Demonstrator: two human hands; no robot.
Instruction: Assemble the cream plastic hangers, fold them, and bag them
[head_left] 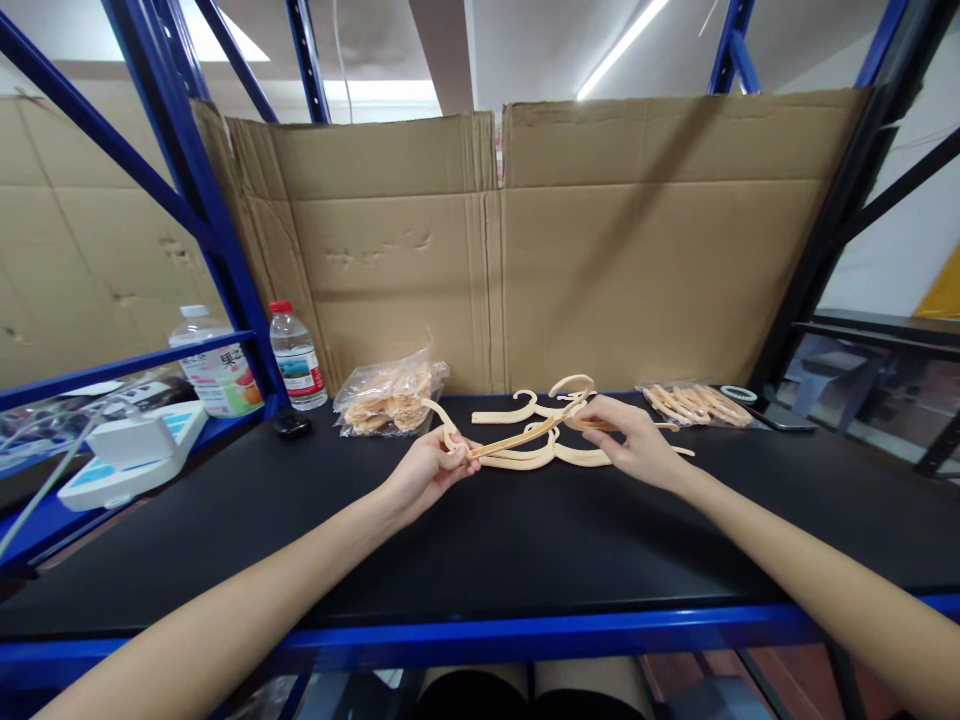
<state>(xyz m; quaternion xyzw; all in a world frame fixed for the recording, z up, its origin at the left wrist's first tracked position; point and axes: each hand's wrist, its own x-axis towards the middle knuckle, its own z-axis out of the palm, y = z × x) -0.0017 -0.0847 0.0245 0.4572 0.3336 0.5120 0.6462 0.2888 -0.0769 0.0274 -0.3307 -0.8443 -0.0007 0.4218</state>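
Between my hands, a cream-coloured hanger (525, 436) is held above the black table. My left hand (431, 472) pinches its left end, where a curved piece rises from the fingers. My right hand (628, 440) grips it near the hook, which curls up beside the fingers. Another hanger (517, 461) lies on the table just below and behind the held one. Farther back rests one more hanger piece with a small hook (499, 416). The hangers overlap near my right hand, so which parts join there is unclear.
A bag of tan pieces (394, 398) and a red-capped bottle (296, 360) stand back left, near a black object (292, 424). Another bag (697, 404), a ring (739, 394) and a phone (784, 416) lie back right. Cardboard (645, 260) walls the rear of the black table (525, 560).
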